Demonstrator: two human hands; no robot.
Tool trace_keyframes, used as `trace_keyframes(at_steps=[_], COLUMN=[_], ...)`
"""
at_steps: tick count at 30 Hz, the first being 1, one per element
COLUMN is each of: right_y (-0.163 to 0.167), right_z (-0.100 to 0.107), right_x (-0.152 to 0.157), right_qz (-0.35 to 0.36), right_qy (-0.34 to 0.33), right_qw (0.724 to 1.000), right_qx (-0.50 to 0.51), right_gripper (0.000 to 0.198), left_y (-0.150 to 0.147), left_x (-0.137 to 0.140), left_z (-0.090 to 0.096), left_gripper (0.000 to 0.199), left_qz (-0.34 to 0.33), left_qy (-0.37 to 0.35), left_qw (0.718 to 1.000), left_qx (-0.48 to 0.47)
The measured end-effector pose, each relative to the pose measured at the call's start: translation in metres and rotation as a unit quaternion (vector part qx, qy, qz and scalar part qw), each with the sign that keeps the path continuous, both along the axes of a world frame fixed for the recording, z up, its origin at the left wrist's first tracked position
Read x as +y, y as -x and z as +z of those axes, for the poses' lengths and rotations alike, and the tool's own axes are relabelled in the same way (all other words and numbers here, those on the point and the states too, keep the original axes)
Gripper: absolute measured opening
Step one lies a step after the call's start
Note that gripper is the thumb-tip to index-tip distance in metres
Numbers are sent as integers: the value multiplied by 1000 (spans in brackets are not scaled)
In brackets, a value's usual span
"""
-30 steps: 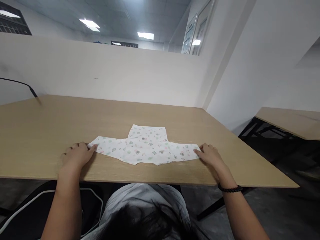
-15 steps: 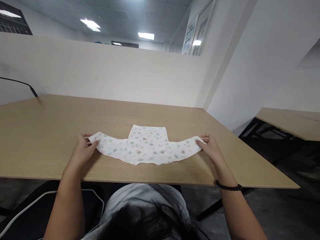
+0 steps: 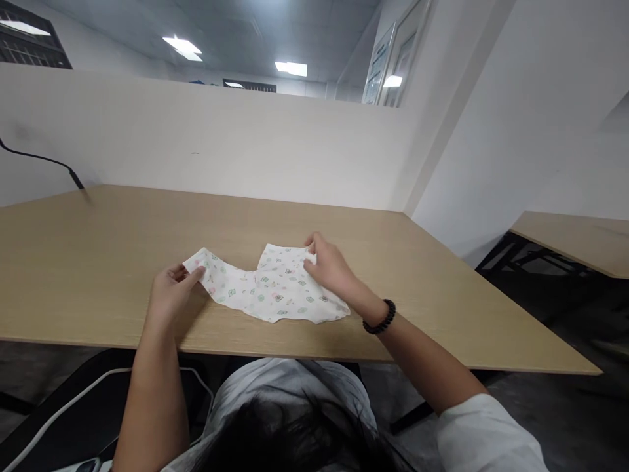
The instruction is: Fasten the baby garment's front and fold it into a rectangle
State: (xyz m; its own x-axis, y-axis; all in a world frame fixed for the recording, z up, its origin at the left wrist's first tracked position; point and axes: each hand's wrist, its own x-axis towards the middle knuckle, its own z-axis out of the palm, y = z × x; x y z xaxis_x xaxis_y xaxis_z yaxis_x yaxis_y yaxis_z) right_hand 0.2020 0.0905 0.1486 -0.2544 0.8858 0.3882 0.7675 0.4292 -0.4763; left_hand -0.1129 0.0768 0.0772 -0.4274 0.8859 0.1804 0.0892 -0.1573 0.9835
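A small white baby shirt with a pink, green and grey print lies on the wooden table in front of me. Its left sleeve stretches out to the side, and its cuff end is pinched between the thumb and fingers of my left hand, lifted slightly off the table. My right hand is at the far right corner of the shirt, thumb and fingers closed on the cloth there. The right sleeve is turned inward over the body, partly hidden under that hand. A dark beaded bracelet circles my right wrist.
The table has its front edge close to my body. A low white partition stands behind it. At the back left a black cable hangs over. Another table stands to the right.
My right hand has carried the right sleeve inward from its outstretched position onto the shirt's body. My left hand keeps its hold on the left sleeve, shifted slightly right.
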Motion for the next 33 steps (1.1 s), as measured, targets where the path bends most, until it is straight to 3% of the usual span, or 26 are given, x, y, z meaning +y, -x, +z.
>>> trace_keyframes(at_steps=[4,7,12,18,24,29,33], right_y=[25,23,-5,-21,-23,-19,-20], right_z=[-25,-29,-29,-61,-63,-68,-73], right_x=[-7,-11,-5,-12,-20,-17,-18], right_qz=[64,94,55,156,202,220,264], right_qy=[68,100,65,147,72,-41,-61], right_qw=[993,988,995,950,945,938,934], right_qx=[-75,-69,-43,-225,-247,-264,-233], right_gripper=[38,44,50,61,65,43,41], left_y=[-1,0,-1,-12,-22,-25,-36], left_x=[3,7,12,13,18,20,14], left_z=[-2,-5,-7,7,15,20,33], left_gripper=[37,39,42,36,29,27,24], left_qz=[7,9,20,82,89,86,87], left_qy=[-4,0,-9,-1,-13,-10,0], left_qw=[1000,998,996,981,970,965,963], left_qx=[20,55,90,176,228,247,255])
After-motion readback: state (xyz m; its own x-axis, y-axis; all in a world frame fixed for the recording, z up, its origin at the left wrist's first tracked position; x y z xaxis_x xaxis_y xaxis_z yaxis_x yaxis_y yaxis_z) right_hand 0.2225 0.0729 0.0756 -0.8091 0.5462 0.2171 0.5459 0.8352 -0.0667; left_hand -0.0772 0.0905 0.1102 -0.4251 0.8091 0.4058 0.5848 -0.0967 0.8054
